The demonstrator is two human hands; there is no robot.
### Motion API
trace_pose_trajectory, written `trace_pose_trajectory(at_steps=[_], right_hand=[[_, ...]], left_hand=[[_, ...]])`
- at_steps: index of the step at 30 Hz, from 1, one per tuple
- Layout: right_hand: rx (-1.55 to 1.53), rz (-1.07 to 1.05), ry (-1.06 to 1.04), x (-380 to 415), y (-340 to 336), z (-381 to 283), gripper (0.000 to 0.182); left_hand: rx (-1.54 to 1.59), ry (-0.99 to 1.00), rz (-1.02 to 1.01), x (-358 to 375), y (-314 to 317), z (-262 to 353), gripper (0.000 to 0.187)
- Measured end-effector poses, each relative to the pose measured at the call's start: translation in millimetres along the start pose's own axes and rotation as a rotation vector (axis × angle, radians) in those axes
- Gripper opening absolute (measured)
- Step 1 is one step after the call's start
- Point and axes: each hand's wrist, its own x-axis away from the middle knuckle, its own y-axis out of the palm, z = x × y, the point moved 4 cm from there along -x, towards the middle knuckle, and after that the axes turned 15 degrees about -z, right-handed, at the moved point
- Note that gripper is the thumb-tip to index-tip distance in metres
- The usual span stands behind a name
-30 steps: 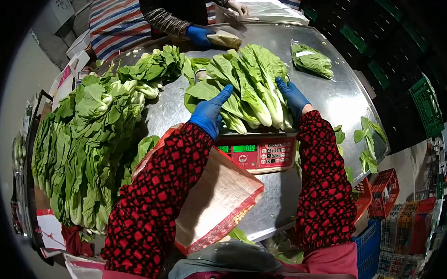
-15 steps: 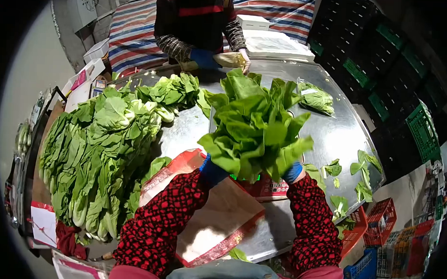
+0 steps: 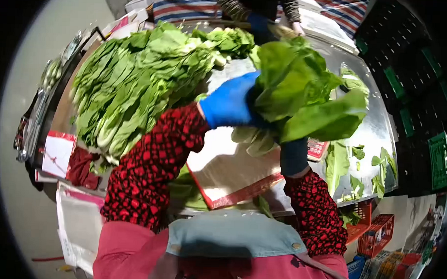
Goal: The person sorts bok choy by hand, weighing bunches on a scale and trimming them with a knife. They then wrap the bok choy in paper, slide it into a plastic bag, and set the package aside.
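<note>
My left hand point(image 3: 233, 101), in a blue glove, is wrapped round the near left side of a bunch of leafy greens point(image 3: 304, 88). Below the leaves on the right, my right hand point(image 3: 294, 154), also blue-gloved, holds the same bunch, its fingers mostly hidden. Pale stems point(image 3: 255, 140) show between my hands, pointing toward me. Under them lies a red-edged plastic sheet point(image 3: 232, 172) on the metal table. Part of a red scale point(image 3: 316, 148) shows just right of my right hand.
A big heap of greens point(image 3: 142, 82) covers the table's left. Loose leaves point(image 3: 336, 168) and a bagged bunch point(image 3: 354, 81) lie at right. Across the table, a co-worker's gloved hand point(image 3: 259, 23) is near a pale vegetable. Red crates point(image 3: 377, 236) stand low at right.
The bunch has turned from upright leaves to tilting away and right, with its stems now showing. My left hand has moved up and onto its side. The view has tipped downward.
</note>
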Motion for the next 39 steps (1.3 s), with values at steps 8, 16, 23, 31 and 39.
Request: trace_pose_trajectory(at_steps=[8, 16, 23, 31, 39], right_hand=[[-0.810, 0.086, 0.176, 34.2, 132.7, 62.3, 0.049], [-0.774, 0.098, 0.963, 59.5, 123.8, 132.1, 0.058], [-1.275, 0.173, 0.847, 50.5, 134.8, 150.2, 0.030], [0.706, -0.299, 0.174, 112.4, 87.1, 68.0, 0.061], [1.102, -0.463, -0.188, 97.6, 100.2, 67.8, 0.025]], left_hand=[[0.113, -0.377, -0.593, 44.7, -4.1, -32.8, 0.082], [-0.107, -0.591, -0.480, 107.3, 103.0, -159.2, 0.135], [-0.399, -0.846, -0.530, 111.8, 117.9, -114.0, 0.137], [-0.439, -0.898, -0.557, 103.5, 123.5, -119.9, 0.136], [-0.406, -0.844, -0.565, 104.7, 122.4, -122.6, 0.135]])
